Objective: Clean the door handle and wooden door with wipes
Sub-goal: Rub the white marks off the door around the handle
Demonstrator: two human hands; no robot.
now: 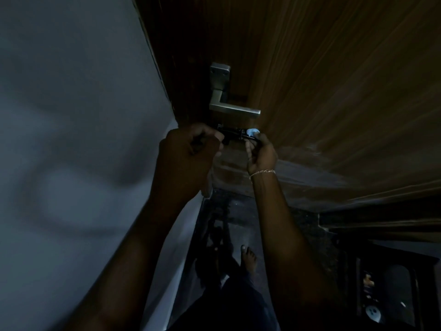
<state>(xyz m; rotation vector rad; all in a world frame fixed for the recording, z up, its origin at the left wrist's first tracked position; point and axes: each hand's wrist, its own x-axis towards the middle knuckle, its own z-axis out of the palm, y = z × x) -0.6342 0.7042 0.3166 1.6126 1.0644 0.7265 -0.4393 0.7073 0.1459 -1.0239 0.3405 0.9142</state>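
Note:
A silver lever door handle (232, 108) sits on its plate on the brown wooden door (334, 80). Just below it is a black sliding bolt (235, 136). My left hand (188, 151) is curled at the bolt's left end, gripping it. My right hand (261, 154), with a thin bracelet at the wrist, pinches a small pale blue wipe (253, 132) against the bolt's right end. The light is dim, so the finger detail is hard to make out.
A pale wall (71, 139) runs along the left, meeting the door at the frame. Below lie a dark speckled floor (238, 211) and my bare foot (249, 258). Dark furniture (393, 283) stands at the lower right.

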